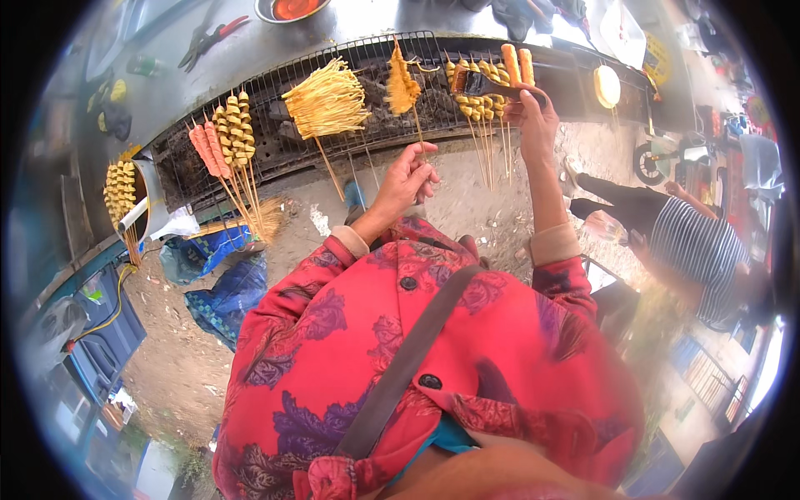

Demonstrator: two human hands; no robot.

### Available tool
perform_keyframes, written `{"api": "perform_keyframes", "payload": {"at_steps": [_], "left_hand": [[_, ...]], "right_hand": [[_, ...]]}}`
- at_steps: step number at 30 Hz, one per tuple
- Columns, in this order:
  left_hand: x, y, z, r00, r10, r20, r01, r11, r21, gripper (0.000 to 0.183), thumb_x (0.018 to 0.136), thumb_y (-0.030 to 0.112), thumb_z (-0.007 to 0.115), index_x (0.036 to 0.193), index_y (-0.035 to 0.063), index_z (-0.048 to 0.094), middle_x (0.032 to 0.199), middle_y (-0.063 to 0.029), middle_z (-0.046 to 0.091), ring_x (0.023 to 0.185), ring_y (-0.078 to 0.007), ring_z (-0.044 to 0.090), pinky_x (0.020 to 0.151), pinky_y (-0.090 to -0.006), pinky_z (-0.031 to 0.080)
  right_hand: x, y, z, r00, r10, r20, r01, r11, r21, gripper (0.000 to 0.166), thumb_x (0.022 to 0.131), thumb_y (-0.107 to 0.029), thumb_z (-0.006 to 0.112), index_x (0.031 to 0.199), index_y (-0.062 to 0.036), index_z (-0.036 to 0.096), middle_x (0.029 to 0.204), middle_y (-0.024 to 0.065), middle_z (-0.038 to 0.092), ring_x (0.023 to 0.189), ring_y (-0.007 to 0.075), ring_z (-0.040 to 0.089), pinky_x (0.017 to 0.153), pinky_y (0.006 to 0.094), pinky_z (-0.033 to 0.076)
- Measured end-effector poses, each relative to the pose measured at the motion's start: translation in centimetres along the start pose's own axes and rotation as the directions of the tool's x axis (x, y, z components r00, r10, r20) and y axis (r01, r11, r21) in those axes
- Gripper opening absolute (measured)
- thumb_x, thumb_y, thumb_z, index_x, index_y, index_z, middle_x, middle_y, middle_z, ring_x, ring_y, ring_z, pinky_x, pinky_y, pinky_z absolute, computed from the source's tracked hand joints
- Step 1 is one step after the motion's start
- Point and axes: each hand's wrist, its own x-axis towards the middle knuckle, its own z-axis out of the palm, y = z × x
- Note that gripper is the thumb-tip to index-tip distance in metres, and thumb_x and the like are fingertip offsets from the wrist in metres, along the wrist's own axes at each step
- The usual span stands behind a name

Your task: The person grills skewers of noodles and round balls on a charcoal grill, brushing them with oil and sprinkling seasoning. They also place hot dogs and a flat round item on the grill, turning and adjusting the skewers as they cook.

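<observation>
My left hand (409, 175) pinches the wooden stick of a skewer of folded, yellowish food (402, 81) lying over the charcoal grill (381, 62). In my right hand (531, 115) is the dark handle of a basting brush (478, 83), its bristles over a bunch of spiral-cut skewers (481, 109). Two orange sausage-like pieces (511, 65) lie beside that bunch. Left of my left hand, a wide skewer of enoki mushrooms (328, 100) rests on the grate. Farther left are pink sausage skewers (209, 150) and more spiral-cut skewers (234, 128).
Red-handled shears (212, 37) and a metal bowl of red sauce (290, 9) stand on the metal counter beyond. A metal container (150, 194) with spiral skewers is at left. A round white flat piece (607, 86) lies at right. Blue bags (231, 297) lie on the ground; a person (694, 250) stands at right.
</observation>
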Motion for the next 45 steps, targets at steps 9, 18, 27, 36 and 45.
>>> {"api": "perform_keyframes", "payload": {"at_steps": [9,18,27,36,45], "left_hand": [[3.4,-4.9,-0.1,0.984,-0.177,-0.03,0.178,0.983,0.041,0.031,0.093,0.013,0.043,0.124,0.0124,0.044,0.076,-0.0001,0.057,0.061,-0.0049,0.053,0.05,-0.0186,0.042],[3.3,-6.4,-0.2,0.99,-0.123,-0.074,0.126,0.991,0.046,0.041,0.09,0.012,0.044,0.13,0.0064,0.037,0.079,-0.0068,0.06,0.055,-0.0117,0.057,0.043,-0.0239,0.046],[-3.1,-2.2,-2.3,0.992,-0.122,0.02,0.118,0.982,0.145,0.051,0.087,0.014,0.05,0.133,0.0037,0.031,0.113,-0.0149,0.056,0.063,-0.0151,0.063,0.043,-0.0241,0.046],[-8.2,-0.9,-8.7,0.934,0.063,-0.351,-0.065,0.998,0.005,0.036,0.091,0.012,0.048,0.126,0.0058,0.041,0.106,-0.0085,0.058,0.063,-0.0075,0.057,0.047,-0.0172,0.043],[-7.8,2.1,-10.3,0.848,0.13,-0.513,-0.109,0.992,0.07,0.023,0.092,0.014,0.047,0.114,0.0068,0.05,0.078,0.0008,0.055,0.056,-0.0017,0.049,0.045,-0.0147,0.038]], "right_hand": [[0.0,2.0,4.0,0.971,0.075,0.227,-0.033,0.983,-0.183,0.018,0.089,-0.016,0.056,0.1,-0.0028,0.062,0.08,0.0038,0.061,0.063,0.0103,0.061,0.053,0.0224,0.05],[-0.3,1.7,4.9,0.967,0.096,0.234,0.014,0.904,-0.428,0.018,0.088,-0.016,0.056,0.099,-0.003,0.062,0.072,0.0034,0.061,0.062,0.0095,0.061,0.053,0.0214,0.049],[6.6,-4.4,20.3,0.624,-0.529,0.575,0.764,0.568,-0.306,0.021,0.084,-0.014,0.061,0.105,-0.0131,0.065,0.092,0.0063,0.062,0.081,0.0187,0.061,0.071,0.03,0.048],[11.5,2.8,28.1,0.607,-0.292,0.74,0.789,0.332,-0.516,0.034,0.081,-0.011,0.048,0.109,-0.0218,0.063,0.104,0.0104,0.061,0.098,0.0277,0.057,0.084,0.0354,0.045],[19.8,-3.5,9.7,0.884,-0.312,0.349,0.332,-0.108,-0.937,0.043,0.078,-0.03,0.062,0.119,-0.0203,0.052,0.108,0.0165,0.058,0.098,0.031,0.059,0.082,0.0444,0.047]]}}
